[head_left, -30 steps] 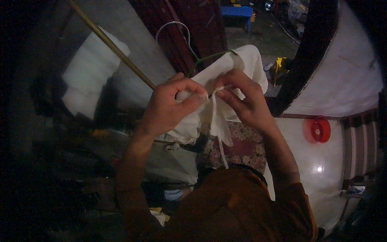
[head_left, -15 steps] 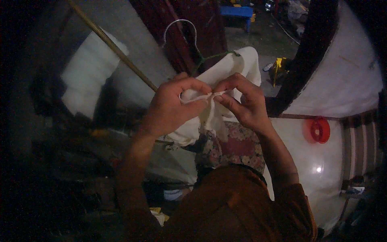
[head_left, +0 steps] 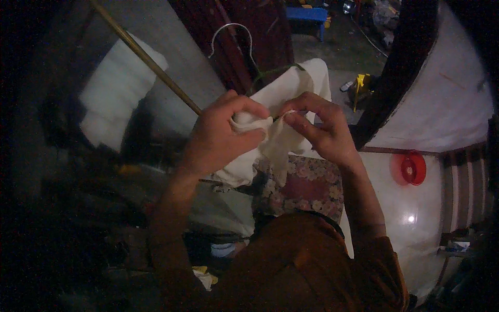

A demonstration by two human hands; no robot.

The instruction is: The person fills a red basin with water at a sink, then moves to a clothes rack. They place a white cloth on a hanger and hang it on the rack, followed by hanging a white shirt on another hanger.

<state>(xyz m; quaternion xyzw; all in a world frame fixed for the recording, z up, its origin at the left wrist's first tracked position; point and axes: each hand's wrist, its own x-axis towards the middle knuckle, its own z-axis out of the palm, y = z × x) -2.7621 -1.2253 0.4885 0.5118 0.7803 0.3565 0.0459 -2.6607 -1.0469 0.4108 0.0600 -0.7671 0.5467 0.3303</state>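
Pinching white cloth [head_left: 279, 151], left hand [head_left: 215, 136] and right hand [head_left: 323, 126] nearly meet; hard tugging could shift the hanger [head_left: 259, 75] beyond.

Pinches a fold of white cloth [head_left: 309, 78] between thumb and forefinger of the left hand [head_left: 215, 135]; grips its edge likewise with the right hand [head_left: 327, 125], just beside. Has the cloth draped over one arm of a green hanger [head_left: 251, 52], hook upward, before a dark red door [head_left: 273, 34]. Shows floral fabric [head_left: 309, 190] below, a brass-coloured pole [head_left: 148, 61] leftward, a blue bench [head_left: 305, 14] beyond the doorway, a red basin [head_left: 414, 167] well to the right.
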